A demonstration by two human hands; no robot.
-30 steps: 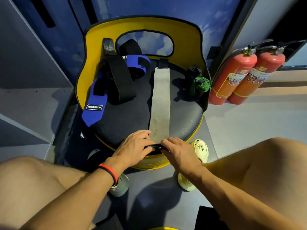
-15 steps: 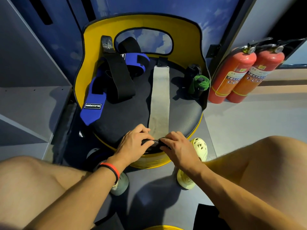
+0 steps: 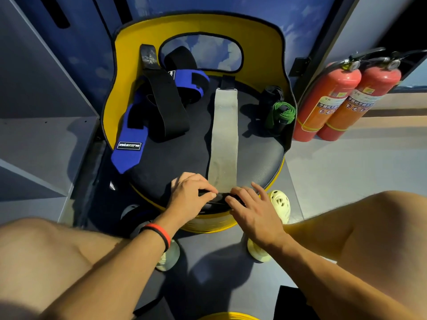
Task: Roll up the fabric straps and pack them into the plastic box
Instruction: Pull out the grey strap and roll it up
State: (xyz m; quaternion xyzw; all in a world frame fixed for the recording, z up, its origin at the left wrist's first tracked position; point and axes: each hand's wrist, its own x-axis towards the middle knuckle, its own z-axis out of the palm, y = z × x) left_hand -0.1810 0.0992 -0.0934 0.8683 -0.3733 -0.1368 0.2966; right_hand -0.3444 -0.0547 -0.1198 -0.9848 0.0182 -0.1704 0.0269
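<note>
My right hand (image 3: pixel 251 212) is now flattening, fingers straight and pressing; my left hand (image 3: pixel 188 197) is pinching the long grey fabric strap (image 3: pixel 224 135), seemingly keeping its roll tight.

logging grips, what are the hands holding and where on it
The left hand pinches the grey strap at its black near end; the right hand presses on that end.

Likely a gym corner — wrist wraps (image 3: pixel 129 144) on a padded stool (image 3: pixel 254 153), two fire extinguishers (image 3: pixel 328 98) beside.

On the chair seat (image 3: pixel 175 162) one strap (image 3: pixel 224 135) lies down the middle, tangled straps (image 3: pixel 166 107) left of it, rolled straps (image 3: pixel 280 110) right, fire extinguishers (image 3: pixel 328 100) beyond.
</note>
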